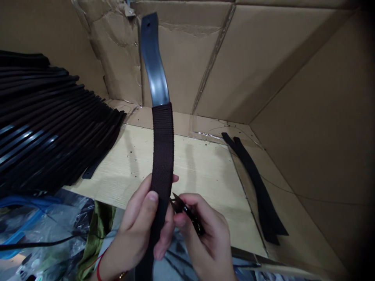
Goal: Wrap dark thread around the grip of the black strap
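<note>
On my head-camera feed, the person's left hand (140, 226) grips a black strap (162, 156) and holds it up nearly vertical, its far end rising in front of a cardboard wall (187, 58). The lower length is covered in dark woven webbing (162, 148), and above that a glossy black strip (154, 62) bends slightly, with a small hole near its tip (148, 24). The left fingers (166, 249) and thumb (150, 203) are clamped around the webbing, and a red cord bracelet (99, 269) circles that wrist. The right hand (202, 234) sits just beside it, its fingers (187, 201) pinched together on a pair of small black snips (189, 216). I can see the pointed blades right at the edge of the webbing, but I can't tell from here whether they are touching it. Beyond the hands lies a pale wooden board (175, 168). A large stack of black strips (49, 125) fans out at the left, partly over the board, and two more black straps (258, 191) lie at the right, well apart from the hands. Down at the lower left, I can make out a crumpled plastic bag (64, 226), a blue cord (23, 218) and a green cloth (96, 238).
</note>
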`<state>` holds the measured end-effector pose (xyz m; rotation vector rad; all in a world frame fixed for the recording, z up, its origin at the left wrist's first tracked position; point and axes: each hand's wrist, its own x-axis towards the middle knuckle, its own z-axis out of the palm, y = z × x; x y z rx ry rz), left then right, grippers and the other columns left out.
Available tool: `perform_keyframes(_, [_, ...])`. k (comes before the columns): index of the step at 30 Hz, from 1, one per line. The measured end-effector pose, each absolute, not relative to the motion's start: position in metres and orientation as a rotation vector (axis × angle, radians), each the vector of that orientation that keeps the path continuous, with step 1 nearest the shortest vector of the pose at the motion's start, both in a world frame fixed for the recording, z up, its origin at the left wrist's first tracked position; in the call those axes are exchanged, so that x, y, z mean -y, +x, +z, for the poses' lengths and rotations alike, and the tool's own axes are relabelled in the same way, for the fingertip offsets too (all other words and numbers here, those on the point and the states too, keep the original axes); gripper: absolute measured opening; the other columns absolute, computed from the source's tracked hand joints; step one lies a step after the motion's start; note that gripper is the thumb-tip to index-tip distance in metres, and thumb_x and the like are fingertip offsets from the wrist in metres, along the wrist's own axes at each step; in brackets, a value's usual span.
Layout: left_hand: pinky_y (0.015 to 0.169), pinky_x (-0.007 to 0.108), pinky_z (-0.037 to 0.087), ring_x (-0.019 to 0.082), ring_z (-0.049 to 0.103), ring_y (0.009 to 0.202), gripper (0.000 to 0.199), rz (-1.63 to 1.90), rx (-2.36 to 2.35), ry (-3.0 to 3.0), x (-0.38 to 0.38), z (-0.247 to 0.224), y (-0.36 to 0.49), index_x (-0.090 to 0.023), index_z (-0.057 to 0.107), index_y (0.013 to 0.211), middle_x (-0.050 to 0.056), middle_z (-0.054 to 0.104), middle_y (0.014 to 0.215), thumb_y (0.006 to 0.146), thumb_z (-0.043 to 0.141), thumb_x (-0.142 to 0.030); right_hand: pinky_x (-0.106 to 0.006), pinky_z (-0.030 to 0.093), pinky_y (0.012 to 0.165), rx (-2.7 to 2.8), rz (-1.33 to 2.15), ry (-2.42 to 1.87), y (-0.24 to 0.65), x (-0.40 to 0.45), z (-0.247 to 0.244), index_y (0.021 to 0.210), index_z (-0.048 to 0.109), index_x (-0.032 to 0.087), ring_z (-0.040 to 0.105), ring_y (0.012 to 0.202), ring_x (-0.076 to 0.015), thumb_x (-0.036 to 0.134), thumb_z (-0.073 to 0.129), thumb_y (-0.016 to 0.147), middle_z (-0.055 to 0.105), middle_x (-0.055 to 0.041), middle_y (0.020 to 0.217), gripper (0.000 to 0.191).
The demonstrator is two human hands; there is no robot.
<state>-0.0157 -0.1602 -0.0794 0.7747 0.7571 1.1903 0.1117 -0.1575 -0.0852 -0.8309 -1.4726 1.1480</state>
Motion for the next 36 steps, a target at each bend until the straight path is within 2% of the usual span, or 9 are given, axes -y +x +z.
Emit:
perform_keyframes(3, [0.032, 0.011, 0.033, 0.005, 0.040, 0.029, 0.043, 1.172, -0.707, 0.758, 0.162, -0.082, -0.016, -0.023, 0.048, 0.125, -0.005, 0.054, 0.046, 0.092, 0.041, -0.050, -0.027, 0.052, 0.053, 1.509, 1.078, -0.909, 0.113, 0.158, -0.092, 0.089, 0.058, 0.021, 0.067, 0.061, -0.0193, 0.031, 0.056, 0.092, 0.069, -0.0049, 0.071, 0.011])
perform_keyframes(6, [0.034, 0.012, 0.034, 0.006, 0.041, 0.031, 0.046, 1.134, -0.782, 0.774, 0.164, -0.081, -0.017, -0.023, 0.049, 0.127, -0.004, 0.053, 0.045, 0.092, 0.041, -0.052, -0.028, 0.052, 0.050, 1.528, 1.044, -0.925, 0.115, 0.161, -0.099, 0.092, 0.058, 0.020, 0.068, 0.060, -0.0210, 0.035, 0.058, 0.091, 0.069, -0.0055, 0.068, 0.015])
perform_keyframes(9, [0.035, 0.013, 0.033, 0.006, 0.040, 0.032, 0.051, 1.103, -0.894, 0.777, 0.167, -0.078, -0.018, -0.022, 0.049, 0.129, -0.005, 0.050, 0.043, 0.090, 0.042, -0.054, -0.027, 0.051, 0.048, 1.558, 1.041, -0.928, 0.115, 0.162, -0.101, 0.094, 0.057, 0.019, 0.068, 0.058, -0.0204, 0.035, 0.058, 0.091, 0.069, -0.0051, 0.066, 0.016])
perform_keyframes(13, [0.036, 0.013, 0.032, 0.005, 0.040, 0.033, 0.052, 1.126, -1.009, 0.749, 0.170, -0.077, -0.017, -0.021, 0.049, 0.129, -0.005, 0.050, 0.044, 0.089, 0.046, -0.054, -0.023, 0.049, 0.046, 1.561, 1.096, -0.804, 0.111, 0.160, -0.095, 0.093, 0.054, 0.020, 0.068, 0.052, -0.0171, 0.027, 0.055, 0.094, 0.068, -0.0003, 0.058, 0.007])
perform_keyframes(18, [0.035, 0.014, 0.032, 0.006, 0.040, 0.031, 0.057, 1.090, -0.997, 0.812, 0.169, -0.080, -0.017, -0.020, 0.049, 0.131, -0.005, 0.049, 0.041, 0.088, 0.046, -0.057, -0.021, 0.048, 0.043, 1.494, 1.160, -0.774, 0.108, 0.159, -0.091, 0.091, 0.054, 0.021, 0.065, 0.042, -0.0134, 0.023, 0.051, 0.097, 0.068, 0.0029, 0.055, 0.007])
perform_keyframes(25, [0.036, 0.014, 0.034, 0.006, 0.041, 0.032, 0.058, 1.068, -1.073, 0.788, 0.169, -0.080, -0.017, -0.022, 0.047, 0.132, -0.006, 0.049, 0.041, 0.087, 0.047, -0.058, -0.023, 0.046, 0.040, 1.538, 1.028, -0.917, 0.109, 0.162, -0.096, 0.088, 0.057, 0.020, 0.068, 0.050, -0.0176, 0.028, 0.056, 0.093, 0.069, -0.0009, 0.057, 0.010])
perform_keyframes(30, [0.037, 0.017, 0.035, 0.008, 0.041, 0.035, 0.052, 1.118, -1.059, 0.832, 0.170, -0.084, -0.019, -0.024, 0.047, 0.132, -0.005, 0.051, 0.044, 0.089, 0.045, -0.054, -0.024, 0.046, 0.049, 1.593, 0.937, -0.868, 0.109, 0.161, -0.096, 0.085, 0.055, 0.022, 0.065, 0.049, -0.0146, 0.024, 0.052, 0.096, 0.066, 0.0043, 0.050, 0.011])
perform_keyframes(36, [0.042, 0.018, 0.039, 0.008, 0.043, 0.039, 0.050, 1.124, -1.140, 0.930, 0.170, -0.081, -0.019, -0.022, 0.051, 0.129, -0.004, 0.050, 0.047, 0.090, 0.044, -0.053, -0.024, 0.045, 0.054, 1.705, 0.830, -0.876, 0.114, 0.160, -0.094, 0.082, 0.054, 0.022, 0.060, 0.048, -0.0113, 0.016, 0.050, 0.095, 0.065, 0.0058, 0.054, 0.015])
